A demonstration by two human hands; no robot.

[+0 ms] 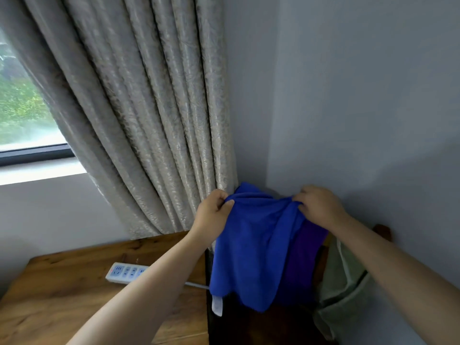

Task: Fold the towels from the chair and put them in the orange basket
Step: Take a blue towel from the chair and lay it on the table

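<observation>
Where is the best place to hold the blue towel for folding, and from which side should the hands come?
By the two top corners, from above: the blue towel hangs flat with its label lowest. The left hand and right hand already pinch that top edge.

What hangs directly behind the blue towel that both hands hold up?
A purple towel shows behind the blue towel, with a pale green one beside it. Whatever supports them is mostly covered.

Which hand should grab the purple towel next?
Probably the right hand. The purple towel hangs just below it, behind the blue towel. The left hand is farther away. Both hands are gripping the blue towel now, though.
</observation>
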